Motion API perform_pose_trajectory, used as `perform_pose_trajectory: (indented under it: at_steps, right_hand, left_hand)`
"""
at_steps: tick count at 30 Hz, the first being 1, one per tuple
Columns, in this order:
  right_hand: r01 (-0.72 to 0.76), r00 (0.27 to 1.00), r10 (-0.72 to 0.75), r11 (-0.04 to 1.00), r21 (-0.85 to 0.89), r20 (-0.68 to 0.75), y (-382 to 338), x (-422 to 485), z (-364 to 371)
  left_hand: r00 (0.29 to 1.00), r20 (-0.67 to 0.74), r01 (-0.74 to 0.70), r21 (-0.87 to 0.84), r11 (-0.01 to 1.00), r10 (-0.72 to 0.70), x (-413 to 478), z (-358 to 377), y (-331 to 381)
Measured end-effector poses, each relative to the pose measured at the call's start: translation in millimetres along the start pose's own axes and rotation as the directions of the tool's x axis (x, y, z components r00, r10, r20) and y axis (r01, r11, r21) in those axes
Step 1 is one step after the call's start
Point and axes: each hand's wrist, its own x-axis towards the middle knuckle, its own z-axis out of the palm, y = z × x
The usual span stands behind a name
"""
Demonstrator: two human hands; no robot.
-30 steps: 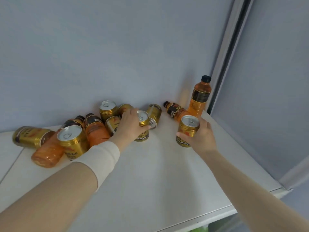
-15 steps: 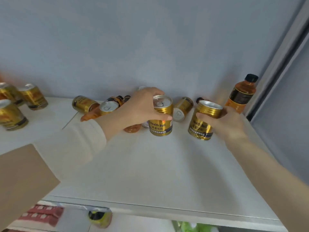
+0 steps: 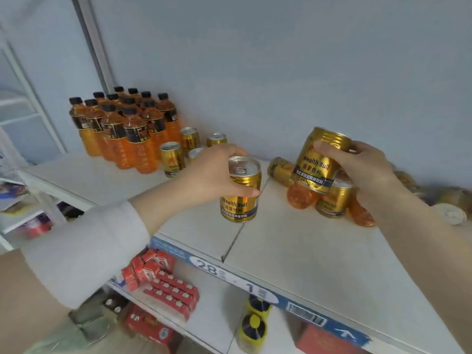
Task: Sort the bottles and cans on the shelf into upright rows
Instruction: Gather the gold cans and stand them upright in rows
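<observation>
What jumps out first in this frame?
Two gold cans held mid-frame: the left hand grips one can upright over the shelf, and the right hand holds another tilted, above a jumble of toppled cans and bottles. Back left stands a tidy block of orange bottles.

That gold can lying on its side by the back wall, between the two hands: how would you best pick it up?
Grip the lying can across its round body from above, fingers on either side. It lies flat, one end butts against the pile, and the wall blocks the rear.
</observation>
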Motion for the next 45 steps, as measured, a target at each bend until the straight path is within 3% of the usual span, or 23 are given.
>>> perform_pose_trajectory:
  at_steps: [8,17,30,42,45]
  right_hand:
    - [-0.065,0.991,0.069,0.997,-0.035,0.111,15.3,-9.2,169.6]
    - [0.068,0.992,-0.046,0.98,-0.187,0.118,54.4,-14.4,247.1]
    - [0.039,0.984,-0.101,0.926,-0.376,-0.146,73.3,-62.0,303.8]
    - [0.002,0.997,-0.033,0.921,-0.389,-0.075,70.8,-67.8,298.0]
    - [0.035,0.989,-0.083,0.932,-0.361,-0.119,54.1,-71.8,280.0]
  left_hand:
    - [0.994,-0.023,0.107,0.035,0.994,-0.106,-20.2,-78.8,-153.1]
    - [0.993,-0.022,0.119,0.038,0.992,-0.119,6.8,-84.4,-244.3]
    - [0.963,0.228,-0.136,-0.044,0.99,0.142,31.7,-89.1,-295.0]
    - [0.895,0.393,-0.227,-0.009,0.974,0.212,34.6,-102.1,-293.9]
    - [0.887,0.367,-0.307,0.019,0.951,0.279,41.0,-110.0,-270.2]
